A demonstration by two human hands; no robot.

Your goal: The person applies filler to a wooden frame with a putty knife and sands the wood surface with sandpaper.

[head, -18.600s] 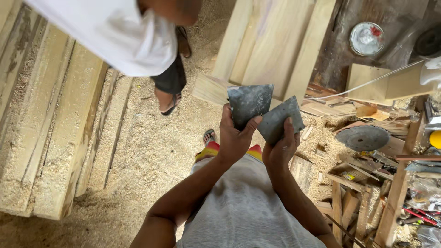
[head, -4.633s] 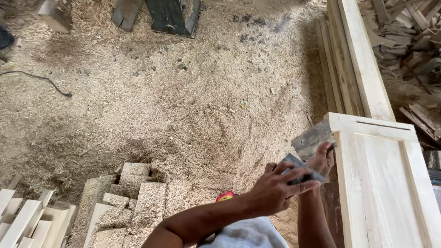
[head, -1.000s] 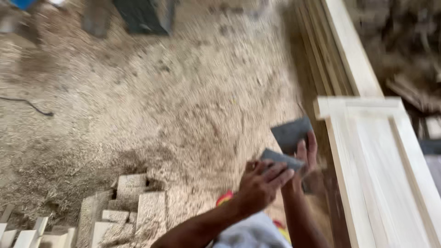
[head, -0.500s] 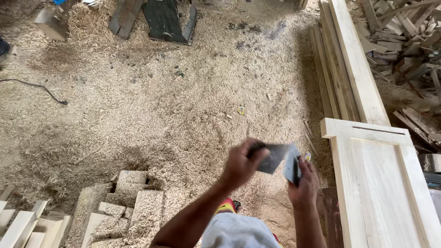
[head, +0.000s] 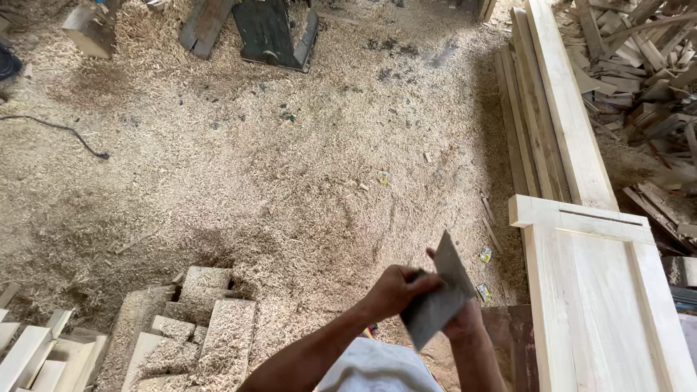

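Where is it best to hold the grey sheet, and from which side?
Probably at its lower half, from both sides: the grey sheet is thin, limp and folded. The left hand pinches its left edge, the right hand supports it from behind, and the pointed top stands free.

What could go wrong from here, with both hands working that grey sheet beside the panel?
The grey abrasive sheet is pinched between the left hand and right hand in mid-air, so it might tear or slip into the sawdust-covered floor. Footing looks uncertain: loose shavings, wood blocks and a black cable lie about. The pale wooden door panel stands close, and an elbow could knock it.
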